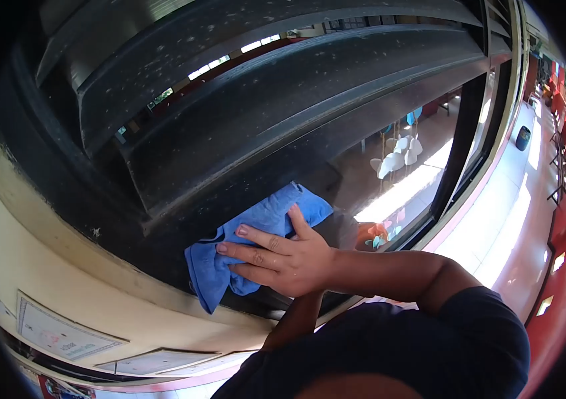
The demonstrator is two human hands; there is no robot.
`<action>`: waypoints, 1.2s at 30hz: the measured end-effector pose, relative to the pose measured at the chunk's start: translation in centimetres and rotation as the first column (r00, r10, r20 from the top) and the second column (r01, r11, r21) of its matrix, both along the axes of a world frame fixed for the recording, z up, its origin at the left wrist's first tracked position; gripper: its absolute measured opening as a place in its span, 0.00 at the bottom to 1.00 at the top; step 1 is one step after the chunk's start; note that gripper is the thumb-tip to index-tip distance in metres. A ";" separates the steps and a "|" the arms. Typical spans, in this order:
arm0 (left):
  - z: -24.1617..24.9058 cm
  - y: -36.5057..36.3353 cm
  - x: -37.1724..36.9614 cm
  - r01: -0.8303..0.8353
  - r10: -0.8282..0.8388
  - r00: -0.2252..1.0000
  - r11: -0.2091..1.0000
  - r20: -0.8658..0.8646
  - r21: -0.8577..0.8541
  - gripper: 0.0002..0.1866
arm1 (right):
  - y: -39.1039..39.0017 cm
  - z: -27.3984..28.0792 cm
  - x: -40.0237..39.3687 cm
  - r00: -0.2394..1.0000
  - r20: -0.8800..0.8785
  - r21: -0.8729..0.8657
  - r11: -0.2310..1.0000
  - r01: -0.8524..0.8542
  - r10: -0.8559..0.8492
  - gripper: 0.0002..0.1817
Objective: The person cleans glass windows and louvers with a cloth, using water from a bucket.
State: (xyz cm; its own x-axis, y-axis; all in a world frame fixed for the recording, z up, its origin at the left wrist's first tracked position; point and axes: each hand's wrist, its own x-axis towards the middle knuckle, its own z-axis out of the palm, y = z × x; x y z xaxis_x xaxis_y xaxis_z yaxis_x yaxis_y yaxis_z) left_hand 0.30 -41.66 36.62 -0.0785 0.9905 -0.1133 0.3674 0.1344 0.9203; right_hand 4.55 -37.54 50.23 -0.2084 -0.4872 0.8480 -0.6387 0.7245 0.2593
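Observation:
My right hand (283, 259) presses a folded blue cloth (263, 216) against the dark lower part of a slatted window (230, 176). Its fingers are slightly apart across the cloth, and the lowest one is partly tucked into a fold. The thumb is hidden. Below the right wrist, part of my left forearm (299, 319) shows. It passes behind the right hand, so the left hand and its fingers are hidden. The cloth is bunched, with one corner hanging down at the left.
Dusty, spotted slats (283, 86) rise above the cloth. A cream wall (90, 272) with framed papers (57, 329) runs below left. White hanging ornaments (396, 156) appear at the glass. At right lies a bright floor (496, 219) beside a red wall (562, 312).

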 end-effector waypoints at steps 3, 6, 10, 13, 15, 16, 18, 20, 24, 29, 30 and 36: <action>1.2 0.1 0.3 -0.008 0.007 1.000 0.999 -0.029 -0.039 0.38 | 4.7 -0.6 0.4 0.970 0.183 0.111 0.983 0.143 -0.161 0.25; 1.1 1.0 0.1 0.070 -0.038 0.980 0.984 0.193 -0.161 0.42 | 12.3 -0.4 -0.3 0.852 0.125 -0.206 0.827 0.523 -0.508 0.32; -0.6 1.4 -0.5 0.090 -0.076 0.987 0.991 0.139 -0.098 0.44 | 16.6 -1.0 -2.5 0.898 0.031 -0.484 0.779 0.398 -0.439 0.31; 0.1 1.1 -0.2 0.101 -0.101 0.993 0.995 0.066 0.003 0.48 | 9.4 -1.0 -1.6 0.953 -0.029 -0.417 0.870 0.264 -0.303 0.32; 0.4 1.0 -0.1 0.102 -0.104 0.993 0.994 0.056 0.039 0.48 | 4.4 -0.4 0.3 0.988 0.049 -0.095 0.984 0.150 -0.146 0.29; 0.3 1.0 -0.2 0.092 -0.096 0.994 0.994 0.061 0.052 0.48 | 2.6 1.0 0.8 0.998 -0.038 0.043 0.997 0.060 -0.058 0.28; -0.3 1.0 -0.1 0.075 -0.081 0.994 0.994 0.078 0.075 0.48 | 2.4 0.2 -0.3 0.996 -0.086 0.044 0.999 0.009 -0.005 0.28; -0.7 0.8 0.0 0.064 -0.073 0.992 0.993 0.101 0.097 0.48 | 3.4 -0.1 -0.8 0.998 -0.053 0.049 0.999 0.020 -0.017 0.31; -0.2 0.7 -0.4 0.078 -0.071 0.993 0.994 0.090 -0.079 0.46 | 12.2 -0.8 -0.5 0.913 0.105 -0.206 0.889 0.408 -0.394 0.38; 1.5 1.0 0.0 0.074 -0.068 0.997 0.985 0.048 -0.156 0.45 | 13.8 -2.5 -2.4 0.916 -0.021 -0.398 0.844 0.360 -0.401 0.28; 1.6 1.0 -0.1 0.078 -0.075 0.997 0.984 0.025 -0.162 0.46 | 12.2 -2.6 -2.1 0.945 -0.005 -0.393 0.870 0.298 -0.326 0.29; 2.4 -0.1 0.1 -0.020 0.026 0.965 0.999 -0.261 0.027 0.46 | -1.3 1.1 -0.3 0.992 -0.039 -0.055 0.992 0.114 -0.116 0.18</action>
